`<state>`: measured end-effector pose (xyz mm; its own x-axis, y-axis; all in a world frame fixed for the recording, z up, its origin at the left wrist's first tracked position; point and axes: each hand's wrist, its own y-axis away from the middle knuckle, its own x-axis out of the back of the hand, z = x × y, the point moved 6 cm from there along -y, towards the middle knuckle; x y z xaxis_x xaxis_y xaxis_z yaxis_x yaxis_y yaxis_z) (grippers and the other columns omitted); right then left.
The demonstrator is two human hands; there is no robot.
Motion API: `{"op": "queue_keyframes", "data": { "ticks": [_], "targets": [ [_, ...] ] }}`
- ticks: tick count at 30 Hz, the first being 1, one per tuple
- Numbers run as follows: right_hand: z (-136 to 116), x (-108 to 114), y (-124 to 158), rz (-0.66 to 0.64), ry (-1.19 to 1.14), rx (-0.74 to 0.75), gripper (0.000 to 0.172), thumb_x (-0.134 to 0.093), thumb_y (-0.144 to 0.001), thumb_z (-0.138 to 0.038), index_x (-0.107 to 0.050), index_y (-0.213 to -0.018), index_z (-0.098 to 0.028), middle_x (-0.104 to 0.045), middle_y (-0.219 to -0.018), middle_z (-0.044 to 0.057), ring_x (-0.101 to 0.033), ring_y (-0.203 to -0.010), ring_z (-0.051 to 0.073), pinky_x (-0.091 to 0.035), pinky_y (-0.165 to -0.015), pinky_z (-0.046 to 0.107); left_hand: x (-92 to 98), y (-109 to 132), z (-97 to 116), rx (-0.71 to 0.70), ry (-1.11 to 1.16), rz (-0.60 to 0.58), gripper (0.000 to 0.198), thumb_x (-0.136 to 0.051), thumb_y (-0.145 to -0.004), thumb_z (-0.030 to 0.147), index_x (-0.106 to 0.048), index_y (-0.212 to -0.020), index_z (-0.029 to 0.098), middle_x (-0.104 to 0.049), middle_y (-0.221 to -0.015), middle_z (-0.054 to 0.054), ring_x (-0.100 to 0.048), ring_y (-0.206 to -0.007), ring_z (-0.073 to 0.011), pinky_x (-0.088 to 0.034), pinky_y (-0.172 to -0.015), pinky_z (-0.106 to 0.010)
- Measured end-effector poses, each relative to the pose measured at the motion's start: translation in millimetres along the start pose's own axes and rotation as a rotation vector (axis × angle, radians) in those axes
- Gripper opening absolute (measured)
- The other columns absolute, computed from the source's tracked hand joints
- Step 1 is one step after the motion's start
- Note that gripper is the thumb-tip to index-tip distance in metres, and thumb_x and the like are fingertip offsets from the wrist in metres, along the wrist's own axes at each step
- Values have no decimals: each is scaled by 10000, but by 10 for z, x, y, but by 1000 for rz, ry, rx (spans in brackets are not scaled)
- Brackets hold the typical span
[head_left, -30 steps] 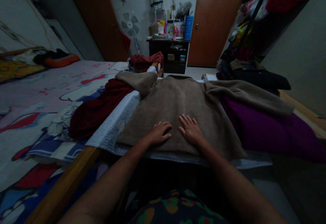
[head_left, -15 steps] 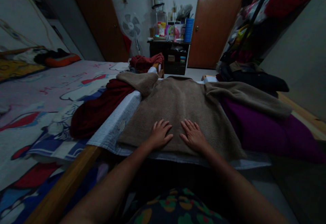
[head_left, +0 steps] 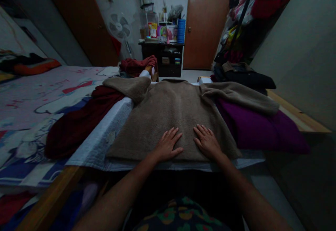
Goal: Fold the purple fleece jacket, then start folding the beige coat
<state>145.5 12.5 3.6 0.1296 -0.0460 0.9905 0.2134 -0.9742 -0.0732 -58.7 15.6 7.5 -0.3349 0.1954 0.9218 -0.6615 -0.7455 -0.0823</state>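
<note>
A brown fleecy garment (head_left: 168, 108) lies spread flat over a light cloth (head_left: 102, 136), its sleeves stretched out to both sides. My left hand (head_left: 168, 144) rests palm down near the garment's front hem, fingers spread. To its right, my right hand (head_left: 207, 140) also lies flat on the fabric with the fingers apart. Neither hand holds anything. The left sleeve lies partly over a dark red cloth (head_left: 81, 122), and the right sleeve crosses a purple cloth (head_left: 259, 129).
A bed with a patterned sheet (head_left: 52, 91) is at the left, beside a wooden rail (head_left: 52, 196). Dark folded clothes (head_left: 246, 77) lie at the right. Behind stand a fan (head_left: 119, 26), a black shelf (head_left: 161, 61) and a brown door (head_left: 206, 24).
The view has turned to the right, shifting the room leftward. Both hands have moved a little to the right over the garment, staying flat on it.
</note>
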Motion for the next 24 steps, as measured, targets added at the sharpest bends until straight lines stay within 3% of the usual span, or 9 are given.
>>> {"op": "queue_keyframes", "data": {
  "ticks": [3, 7, 10, 14, 19, 24],
  "targets": [
    [126, 17, 21, -12, 25, -103, 588, -386, -959, -463, -373, -1481, -192, -281, -1575, 106, -222, -1450, 272, -180, -1154, 457, 72, -72, 42, 34, 0, 19, 648, -518, -889, 557, -402, -1446, 248, -359, -1536, -95, -257, -1432, -291, -238, -1154, -507],
    [57, 38, -127, -51, 6, -153, 587, -362, -965, -434, -383, -1470, -135, -305, -1558, 150, -236, -1444, 290, -202, -1145, 445, 187, -319, 112, 123, -30, 114, 415, -476, -933, 411, -555, -1292, 217, -545, -1355, -105, -426, -1312, -273, -336, -1100, -460],
    [-54, 37, -299, -24, -35, -125, 572, -347, -966, -380, -359, -1481, -131, -289, -1569, 122, -224, -1450, 270, -200, -1151, 424, 135, -506, 142, 150, -55, 143, 443, -490, -918, 340, -508, -1334, 190, -431, -1478, -125, -315, -1404, -285, -278, -1142, -477],
    [-41, -28, -408, 12, -40, -126, 576, -364, -962, -418, -361, -1484, -174, -272, -1579, 93, -202, -1458, 254, -164, -1160, 445, -57, -577, 118, 160, -98, 108, 552, -542, -879, 426, -461, -1389, 231, -329, -1554, -105, -188, -1462, -318, -209, -1164, -537],
    [129, -56, -419, 2, -22, -221, 669, -385, -944, -533, -349, -1490, -149, -233, -1583, 155, -192, -1459, 292, -173, -1149, 449, -124, -512, 115, 156, -129, 119, 566, -534, -879, 452, -456, -1401, 246, -322, -1559, -98, -178, -1463, -326, -199, -1162, -542],
    [172, -9, -574, -34, -16, -308, 683, -429, -928, -498, -369, -1470, -86, -265, -1553, 227, -207, -1449, 335, -193, -1134, 462, -44, -595, 152, 150, -144, 121, 537, -592, -838, 443, -518, -1335, 251, -427, -1485, -121, -261, -1409, -371, -214, -1128, -590]
  ]
}}
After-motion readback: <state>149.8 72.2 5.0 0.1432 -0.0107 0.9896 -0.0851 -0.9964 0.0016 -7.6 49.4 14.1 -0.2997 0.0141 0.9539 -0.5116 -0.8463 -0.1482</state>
